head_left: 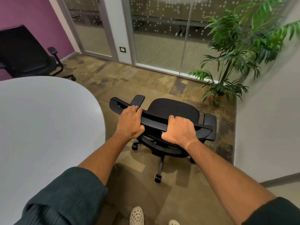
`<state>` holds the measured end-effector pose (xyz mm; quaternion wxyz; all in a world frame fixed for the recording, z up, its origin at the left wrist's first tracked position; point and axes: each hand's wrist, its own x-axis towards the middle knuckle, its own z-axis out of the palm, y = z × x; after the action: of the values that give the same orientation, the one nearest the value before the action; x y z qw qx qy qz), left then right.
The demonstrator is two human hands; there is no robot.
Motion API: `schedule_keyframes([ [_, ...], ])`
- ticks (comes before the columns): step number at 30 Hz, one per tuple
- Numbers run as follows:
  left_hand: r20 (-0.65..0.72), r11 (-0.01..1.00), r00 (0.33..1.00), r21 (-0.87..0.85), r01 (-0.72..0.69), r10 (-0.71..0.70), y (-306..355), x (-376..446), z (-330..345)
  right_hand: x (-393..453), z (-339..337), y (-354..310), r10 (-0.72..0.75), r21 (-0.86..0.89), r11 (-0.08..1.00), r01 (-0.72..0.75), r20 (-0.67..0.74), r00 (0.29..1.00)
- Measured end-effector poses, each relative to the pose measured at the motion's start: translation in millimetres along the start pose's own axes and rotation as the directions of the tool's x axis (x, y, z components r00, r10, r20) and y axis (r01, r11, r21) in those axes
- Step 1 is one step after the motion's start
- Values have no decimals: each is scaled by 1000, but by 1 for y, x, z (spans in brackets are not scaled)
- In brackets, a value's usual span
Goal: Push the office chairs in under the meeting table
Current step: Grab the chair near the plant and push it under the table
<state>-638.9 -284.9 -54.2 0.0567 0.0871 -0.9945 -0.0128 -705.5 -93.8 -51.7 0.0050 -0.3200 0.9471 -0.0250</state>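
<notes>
Hands (129, 122) gripping office chair (172, 109), unbranded

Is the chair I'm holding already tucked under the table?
No, the office chair stands on open floor beside the meeting table.

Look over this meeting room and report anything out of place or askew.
The office chair held by the left hand and right hand stands clear of the meeting table, its seat facing the glass wall rather than the table. A second chair sits at the table's far side. Nothing looks spilled or damaged.
</notes>
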Motion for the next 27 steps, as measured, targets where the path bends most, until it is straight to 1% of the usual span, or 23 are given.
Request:
schedule_keyframes([
  [6,-29,996,996,-3,87,-88,37,-31,-3,-18,-5,14,-37,-31,999,38,33,999],
  [11,-45,989,989,23,144,-143,56,-58,-3,-30,-4,16,-176,-19,984,177,51,983],
  [13,-50,986,985,30,167,-165,61,-69,-3,-36,-4,16,-194,-9,981,195,69,979],
  [17,-45,975,976,54,218,-215,73,-93,-6,-50,-7,3,-195,-5,980,198,135,971],
  [20,-48,966,967,54,253,-250,81,-112,-9,-63,-10,-4,-243,16,970,245,181,953],
  [27,-65,951,951,44,306,-303,90,-163,-16,-99,-15,-26,-356,56,934,352,197,914],
])
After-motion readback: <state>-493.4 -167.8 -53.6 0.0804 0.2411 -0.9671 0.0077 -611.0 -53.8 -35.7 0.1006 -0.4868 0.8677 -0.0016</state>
